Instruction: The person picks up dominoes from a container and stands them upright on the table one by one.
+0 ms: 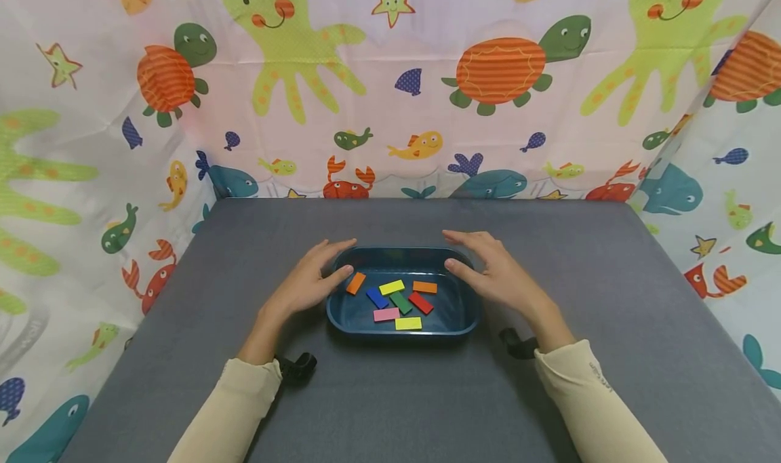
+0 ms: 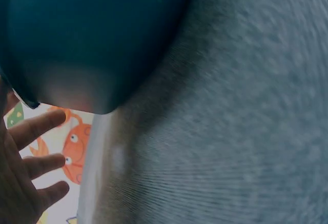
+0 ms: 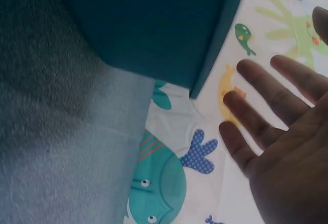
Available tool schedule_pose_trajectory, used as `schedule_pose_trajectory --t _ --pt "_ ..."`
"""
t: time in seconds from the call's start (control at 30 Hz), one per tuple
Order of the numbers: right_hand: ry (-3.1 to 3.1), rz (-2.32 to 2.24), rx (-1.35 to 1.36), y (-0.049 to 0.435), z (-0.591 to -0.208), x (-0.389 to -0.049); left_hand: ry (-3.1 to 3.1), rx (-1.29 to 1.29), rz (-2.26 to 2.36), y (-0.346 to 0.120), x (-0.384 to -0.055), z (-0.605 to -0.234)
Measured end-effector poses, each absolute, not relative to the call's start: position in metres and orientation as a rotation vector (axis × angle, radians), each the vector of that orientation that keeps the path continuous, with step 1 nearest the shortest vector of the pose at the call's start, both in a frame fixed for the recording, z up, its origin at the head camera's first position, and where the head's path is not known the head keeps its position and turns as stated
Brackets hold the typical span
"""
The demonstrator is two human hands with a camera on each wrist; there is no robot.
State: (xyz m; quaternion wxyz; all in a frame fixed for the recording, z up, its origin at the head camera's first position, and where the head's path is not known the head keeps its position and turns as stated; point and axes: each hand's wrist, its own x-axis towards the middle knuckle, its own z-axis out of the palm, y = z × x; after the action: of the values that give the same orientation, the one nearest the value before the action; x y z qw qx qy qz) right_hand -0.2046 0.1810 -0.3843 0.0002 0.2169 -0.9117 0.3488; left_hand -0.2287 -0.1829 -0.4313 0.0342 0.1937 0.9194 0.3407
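A dark blue rectangular tray (image 1: 448,317) with rounded corners sits on the grey table, several small coloured blocks lying flat in it. Among them are a pink block (image 1: 386,314), a red block (image 1: 421,303), a green block (image 1: 401,303) and a blue block (image 1: 377,298). My left hand (image 1: 312,278) is at the tray's left end, thumb over the rim and fingers spread. At the right end, my right hand (image 1: 491,273) has its fingers extended, thumb near the rim. In the right wrist view its fingers (image 3: 274,98) stand apart from the tray wall (image 3: 148,29). Neither hand holds anything.
A grey cloth (image 1: 403,402) covers the table. Behind it and at both sides hangs a curtain (image 1: 378,43) printed with sea animals. Black bands show at both wrists, the left band (image 1: 297,367) and the right band (image 1: 517,344) close above the table.
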Motion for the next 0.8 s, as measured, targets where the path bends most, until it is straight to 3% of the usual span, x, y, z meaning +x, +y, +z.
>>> schedule_pose_trajectory --t 0.47,0.8 --pt "-2.774 1.160 0.976 0.156 -0.391 -0.202 2.757 0.585 1.181 -0.187 -0.235 -0.445" --pt "-2.826 1.193 1.021 0.146 -0.401 -0.204 2.617 0.553 1.334 -0.189 -0.236 -0.450"
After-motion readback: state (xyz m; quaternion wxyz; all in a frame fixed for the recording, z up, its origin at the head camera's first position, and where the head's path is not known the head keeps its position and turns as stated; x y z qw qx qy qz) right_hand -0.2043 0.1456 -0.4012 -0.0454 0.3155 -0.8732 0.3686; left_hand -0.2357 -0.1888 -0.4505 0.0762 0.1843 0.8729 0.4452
